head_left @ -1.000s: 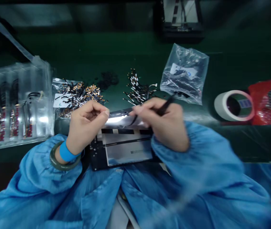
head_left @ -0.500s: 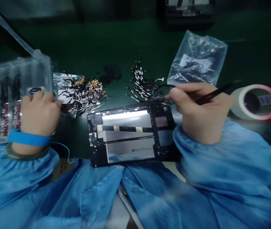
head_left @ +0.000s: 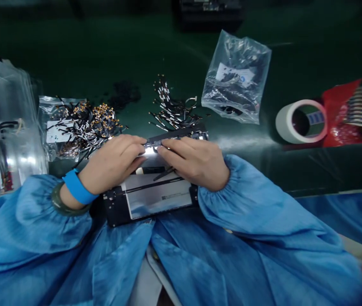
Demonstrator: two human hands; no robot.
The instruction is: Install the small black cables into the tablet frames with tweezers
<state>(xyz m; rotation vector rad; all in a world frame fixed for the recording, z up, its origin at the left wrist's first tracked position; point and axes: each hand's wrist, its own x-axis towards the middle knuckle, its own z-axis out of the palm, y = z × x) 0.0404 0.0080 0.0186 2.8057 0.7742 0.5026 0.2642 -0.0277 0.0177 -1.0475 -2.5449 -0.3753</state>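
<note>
Pressing fingertips together at the far edge of the opened black tablet chassis with silver shielding [head_left: 155,197], the left hand [head_left: 113,163] and right hand [head_left: 193,163] are seating a small part; the next move likely calls for firm, even pressure. The right hand is also pinning slim black tweezers [head_left: 164,173] underneath.

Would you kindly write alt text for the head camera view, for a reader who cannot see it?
Two bare hands, left hand and right hand, meet fingertip to fingertip over the top edge of an opened tablet on a green bench. Loose cable pieces, a clear parts bag and a tape roll lie beyond.
</note>
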